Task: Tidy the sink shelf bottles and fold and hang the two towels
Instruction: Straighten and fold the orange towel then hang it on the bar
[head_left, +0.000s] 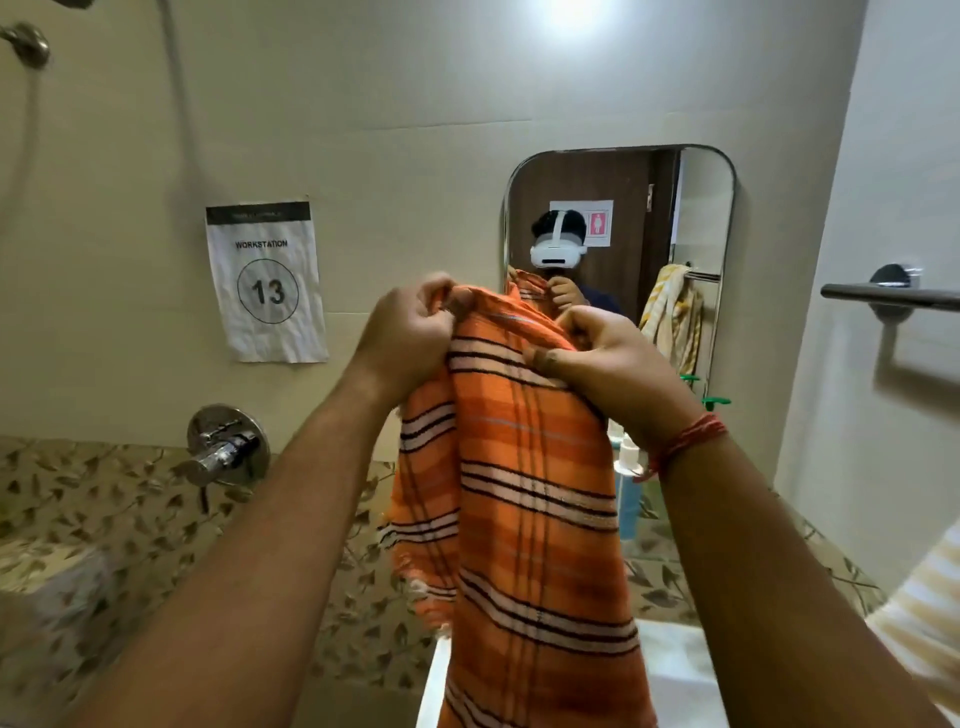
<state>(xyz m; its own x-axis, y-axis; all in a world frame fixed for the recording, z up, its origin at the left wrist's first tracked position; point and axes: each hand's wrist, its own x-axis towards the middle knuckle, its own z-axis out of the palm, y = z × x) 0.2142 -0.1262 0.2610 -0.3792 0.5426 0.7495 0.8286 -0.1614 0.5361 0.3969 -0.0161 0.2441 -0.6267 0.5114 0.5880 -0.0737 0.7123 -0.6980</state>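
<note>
A: In the head view, how many towels do you count?

B: Two. One orange striped towel (514, 493) is held up in front of the mirror (701, 218) and hangs down over the sink edge (675, 670). One yellow striped towel (919, 618) shows only at the right border, low; I cannot tell what it lies on. The mirror also reflects a yellow towel.

A: And the hands?

B: Two hands, both at the top edge of the orange towel. The left hand (402, 332) has its fingers curled and pinches a corner of the cloth. The right hand (613, 364) pinches the other side, with the thumb pressed on the fabric. This wrist carries one red thread (685, 441).

A: Any bottles?

B: One blue bottle (627, 488) with a white top, behind the towel, near the mirror. More I cannot tell.

A: What else?

B: One towel bar (883, 297) on the right wall, nothing on it. One paper sign (266, 280) with number 13. One tap (223, 449) on the left.
</note>
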